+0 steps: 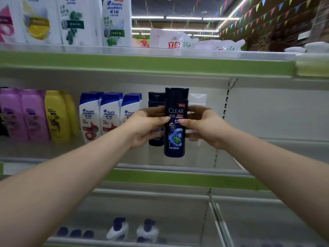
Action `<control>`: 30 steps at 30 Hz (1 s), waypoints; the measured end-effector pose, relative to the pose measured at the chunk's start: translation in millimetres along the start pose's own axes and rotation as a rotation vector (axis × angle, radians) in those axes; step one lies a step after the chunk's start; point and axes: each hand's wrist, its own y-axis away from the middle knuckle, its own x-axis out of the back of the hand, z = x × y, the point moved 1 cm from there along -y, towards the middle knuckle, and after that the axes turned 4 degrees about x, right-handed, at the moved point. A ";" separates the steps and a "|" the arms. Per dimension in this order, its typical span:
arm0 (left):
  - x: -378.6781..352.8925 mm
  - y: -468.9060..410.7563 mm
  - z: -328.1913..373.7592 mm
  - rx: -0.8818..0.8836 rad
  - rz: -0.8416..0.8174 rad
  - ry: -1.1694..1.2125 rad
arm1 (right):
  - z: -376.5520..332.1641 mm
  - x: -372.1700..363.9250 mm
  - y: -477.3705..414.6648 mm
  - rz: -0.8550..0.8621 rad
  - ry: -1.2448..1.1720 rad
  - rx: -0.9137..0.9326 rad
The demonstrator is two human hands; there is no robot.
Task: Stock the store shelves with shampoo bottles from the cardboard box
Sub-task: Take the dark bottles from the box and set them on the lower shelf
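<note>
Bottle (175,125) held upright just above the shelf (192,160), label outward. The left hand (144,127) and right hand (204,127) pinch it from either side, thumbs on the label. A dark bottle (155,100) and a white bottle (197,98) stand close behind. Pushed back carelessly, it could knock either over. Set too near the front lip, it could topple off.

A shop; green-edged shelves (146,63) of shampoo bottles (110,116); bunting (249,20) overhead.
</note>
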 end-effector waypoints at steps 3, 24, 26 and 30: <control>-0.4 -0.8 8.1 0.029 -0.041 -0.296 | -0.5 10.7 3.3 0.035 0.102 0.015; 23.7 -7.6 51.2 -0.256 0.326 -1.561 | 32.8 13.7 -10.0 0.260 -0.007 -0.017; 18.5 -11.6 52.9 -0.241 0.346 -1.579 | 34.2 10.0 -11.7 0.251 -0.017 -0.015; 14.9 -21.4 51.8 -0.231 0.353 -1.608 | 36.3 8.9 -14.7 0.246 -0.011 -0.010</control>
